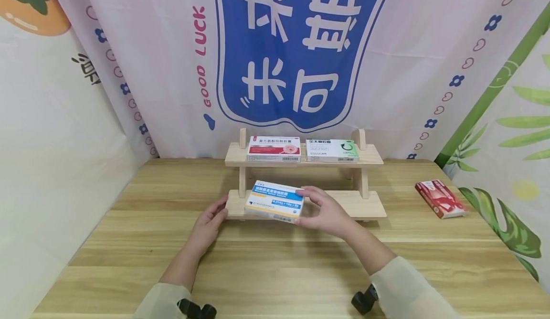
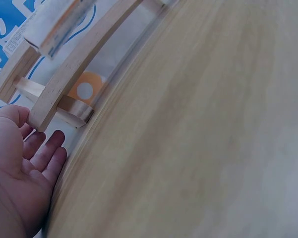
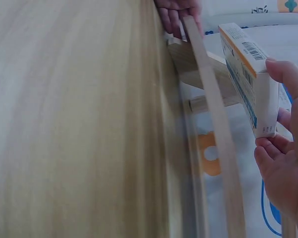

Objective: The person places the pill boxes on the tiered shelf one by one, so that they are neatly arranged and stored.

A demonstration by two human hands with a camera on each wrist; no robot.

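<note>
A white, blue and orange medicine box (image 1: 275, 200) is tilted over the left part of the lower shelf of a wooden two-tier stand (image 1: 361, 205). My right hand (image 1: 328, 216) pinches its right end, thumb and fingers on opposite edges; the right wrist view shows the box (image 3: 266, 99) above the shelf board. At the lower shelf's left end, my left hand (image 1: 207, 226) holds the board, the thumb against its end in the left wrist view and the other fingers loosely bent below. On the upper shelf lie a red-and-white medicine box (image 1: 274, 149) and a green-and-white one (image 1: 332, 151).
A red medicine box (image 1: 441, 198) lies on the wooden table (image 1: 275, 281) to the right of the stand. Behind the table hangs a printed cloth (image 1: 172, 70) with a blue panel, close behind the stand.
</note>
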